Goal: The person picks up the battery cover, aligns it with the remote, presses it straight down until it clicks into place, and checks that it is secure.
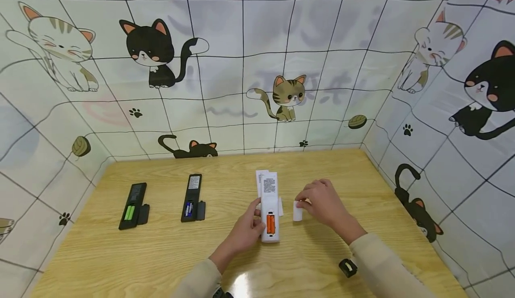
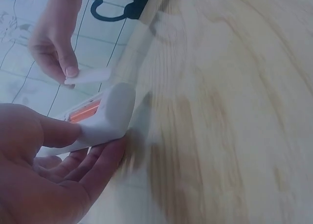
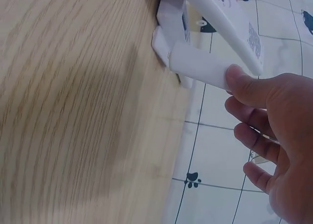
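Observation:
My left hand (image 1: 245, 228) grips a white remote control (image 1: 270, 199) by its sides, back facing up and raised off the table. Two orange batteries (image 1: 271, 224) lie side by side in its uncovered compartment. To the right of it, my right hand (image 1: 323, 202) pinches a white battery cover (image 1: 297, 211) between thumb and fingers at one end. In the right wrist view the cover (image 3: 200, 65) stands apart from the remote, with the other fingers loosely bent. Behind the held remote, a second white remote (image 1: 259, 177) is partly hidden, a small white cover (image 1: 280, 206) beside it.
On the left of the wooden table (image 1: 120, 262) lie a black remote with green batteries (image 1: 132, 206) and another with blue batteries (image 1: 191, 199). Each has its black cover alongside. Cat-patterned cloth walls (image 1: 225, 78) stand at the table's back and sides.

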Demonstrator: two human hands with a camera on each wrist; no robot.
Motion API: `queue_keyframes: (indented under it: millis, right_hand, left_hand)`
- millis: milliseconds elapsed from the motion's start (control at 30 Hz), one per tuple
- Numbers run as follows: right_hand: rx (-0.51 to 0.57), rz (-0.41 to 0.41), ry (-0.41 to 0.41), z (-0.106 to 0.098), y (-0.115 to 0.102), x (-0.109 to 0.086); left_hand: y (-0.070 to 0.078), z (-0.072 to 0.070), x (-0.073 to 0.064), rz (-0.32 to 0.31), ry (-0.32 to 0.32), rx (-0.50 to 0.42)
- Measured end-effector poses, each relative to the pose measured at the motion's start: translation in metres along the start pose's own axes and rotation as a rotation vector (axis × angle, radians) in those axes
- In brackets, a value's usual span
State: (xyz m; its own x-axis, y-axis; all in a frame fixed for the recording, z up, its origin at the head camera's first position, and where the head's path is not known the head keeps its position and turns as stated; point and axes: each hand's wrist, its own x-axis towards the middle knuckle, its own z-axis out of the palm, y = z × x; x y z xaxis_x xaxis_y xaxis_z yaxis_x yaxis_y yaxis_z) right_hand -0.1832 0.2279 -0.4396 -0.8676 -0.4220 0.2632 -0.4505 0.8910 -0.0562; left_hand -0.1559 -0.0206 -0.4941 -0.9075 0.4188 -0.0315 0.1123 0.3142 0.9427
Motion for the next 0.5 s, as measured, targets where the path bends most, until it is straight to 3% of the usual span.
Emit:
queue_keyframes:
  millis: [500]
  right_hand:
    - [0.029,-0.072,-0.002,0.002,-0.030,0.010]
  left_hand:
    - [-0.017,-0.019,-0.005,-0.022,0.006,-0.060]
